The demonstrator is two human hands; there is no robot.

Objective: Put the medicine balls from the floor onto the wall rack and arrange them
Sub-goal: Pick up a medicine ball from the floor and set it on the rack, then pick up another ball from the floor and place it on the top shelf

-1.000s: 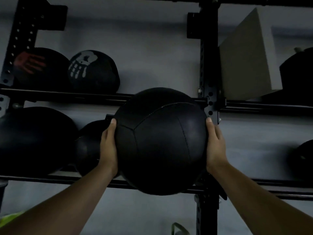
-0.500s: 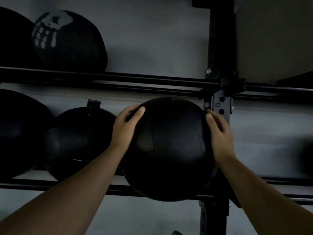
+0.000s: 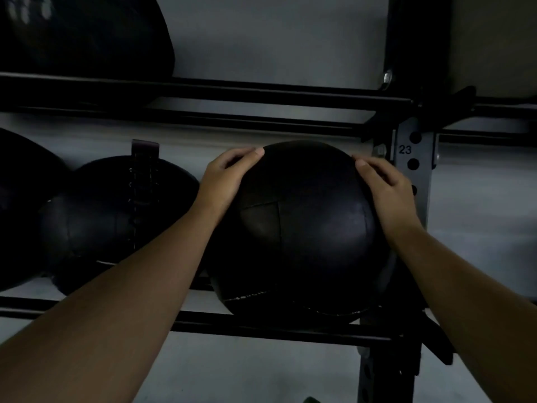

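You are at the placing step: your left hand [image 3: 225, 181] and right hand [image 3: 388, 189] keep a wide grip on the upper sides of the medicine ball [image 3: 302, 231], which sits on the lower rack rail [image 3: 261, 325] just right of another ball [image 3: 116, 222], so next you should check that it rests steady before you let go.

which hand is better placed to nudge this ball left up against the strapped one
Right. The right hand lies on the ball's upper right side by the upright, so it can push leftward. The left hand sits in the gap toward the strapped ball, in the way.
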